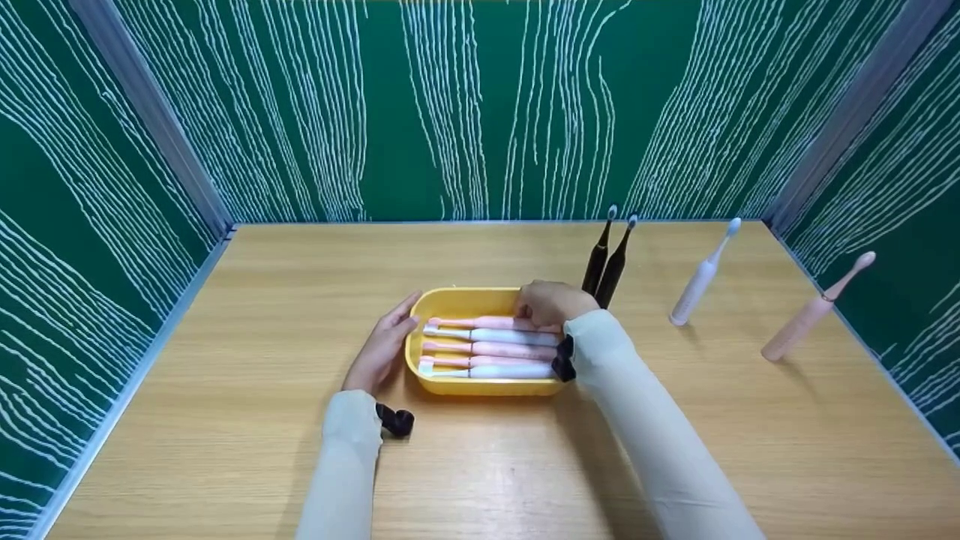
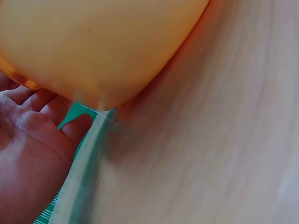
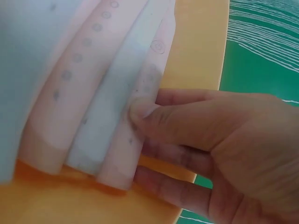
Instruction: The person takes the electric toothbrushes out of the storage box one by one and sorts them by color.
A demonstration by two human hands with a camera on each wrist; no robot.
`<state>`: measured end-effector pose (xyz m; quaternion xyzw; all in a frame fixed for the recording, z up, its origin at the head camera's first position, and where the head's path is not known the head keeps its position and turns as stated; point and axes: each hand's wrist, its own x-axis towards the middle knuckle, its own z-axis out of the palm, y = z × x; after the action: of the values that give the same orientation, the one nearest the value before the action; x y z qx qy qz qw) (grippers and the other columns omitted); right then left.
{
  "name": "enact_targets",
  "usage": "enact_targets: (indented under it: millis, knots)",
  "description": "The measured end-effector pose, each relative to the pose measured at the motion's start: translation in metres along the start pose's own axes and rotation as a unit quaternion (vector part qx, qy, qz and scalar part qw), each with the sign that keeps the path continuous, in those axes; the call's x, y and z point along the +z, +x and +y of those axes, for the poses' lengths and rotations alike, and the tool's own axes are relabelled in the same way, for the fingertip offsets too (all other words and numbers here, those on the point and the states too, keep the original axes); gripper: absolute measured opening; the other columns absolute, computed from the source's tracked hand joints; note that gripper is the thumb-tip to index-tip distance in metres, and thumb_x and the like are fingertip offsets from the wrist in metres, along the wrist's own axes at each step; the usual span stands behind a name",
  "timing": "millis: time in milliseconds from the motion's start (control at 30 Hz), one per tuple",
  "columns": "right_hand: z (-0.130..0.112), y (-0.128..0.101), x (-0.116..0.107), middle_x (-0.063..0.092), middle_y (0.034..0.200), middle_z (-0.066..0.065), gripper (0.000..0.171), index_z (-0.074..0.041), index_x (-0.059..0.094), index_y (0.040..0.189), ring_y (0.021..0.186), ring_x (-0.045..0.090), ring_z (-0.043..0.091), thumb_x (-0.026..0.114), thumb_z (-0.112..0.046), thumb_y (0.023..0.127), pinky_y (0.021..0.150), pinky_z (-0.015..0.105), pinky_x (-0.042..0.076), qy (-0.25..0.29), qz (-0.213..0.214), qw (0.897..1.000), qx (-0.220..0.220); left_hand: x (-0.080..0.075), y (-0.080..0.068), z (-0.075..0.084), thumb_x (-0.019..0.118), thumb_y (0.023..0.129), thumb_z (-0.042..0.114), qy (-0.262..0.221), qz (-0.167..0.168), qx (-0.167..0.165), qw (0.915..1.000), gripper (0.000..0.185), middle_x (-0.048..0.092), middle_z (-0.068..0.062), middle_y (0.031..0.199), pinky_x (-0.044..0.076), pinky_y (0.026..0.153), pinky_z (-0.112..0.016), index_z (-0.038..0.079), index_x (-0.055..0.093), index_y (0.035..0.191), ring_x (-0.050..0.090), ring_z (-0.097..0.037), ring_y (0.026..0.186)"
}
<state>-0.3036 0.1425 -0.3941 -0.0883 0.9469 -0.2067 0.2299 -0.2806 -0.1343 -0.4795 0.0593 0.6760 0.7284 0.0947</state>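
Pale sleeves (image 1: 660, 435), right grip (image 1: 556, 302) clamped on pink toothbrush (image 3: 121, 158), print (image 3: 158, 46) unreadable, left grip (image 1: 381, 346) apart

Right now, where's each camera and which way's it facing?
Head: on the head, facing forward and down at the yellow rounded-rectangular tub; left hand, right hand and pale sleeves show.
Left wrist: on that wrist, facing the tub's outside and light wood-grained tabletop; left hand shows.
Right wrist: on that wrist, facing into the tub; right hand pinches a pink cylindrical toothbrush.
Head and right wrist share that toothbrush.
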Motion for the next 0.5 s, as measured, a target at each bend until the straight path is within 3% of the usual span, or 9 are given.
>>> enact_targets:
  millis: [167,500]
  knots:
    - [-0.0012,-0.0006,-0.0025,0.061,0.105,0.004,0.036,-0.017,0.069,0.109,0.094,0.052,0.023,0.055,0.005,0.085,0.091,0.036,0.05,-0.125,0.01,0.99,-0.061,0.0,0.0007,-0.0001,0.041,0.1,0.009,0.001,0.004,-0.009,1.0,0.052,0.021,-0.009,0.16,0.014,0.123,-0.036,0.007,0.029,0.151,0.016,-0.023,0.149]
    - [-0.0021,-0.0024,-0.0078,0.062,0.106,0.005,0.035,-0.015,0.069,0.113,0.095,0.052,0.024,0.056,0.005,0.086,0.093,0.037,0.051,-0.158,-0.006,0.985,-0.075,-0.0006,-0.0005,0.0006,0.041,0.101,0.01,0.004,-0.004,-0.004,1.0,0.052,0.019,-0.011,0.161,0.014,0.123,-0.038,0.006,0.027,0.151,0.014,-0.025,0.149]
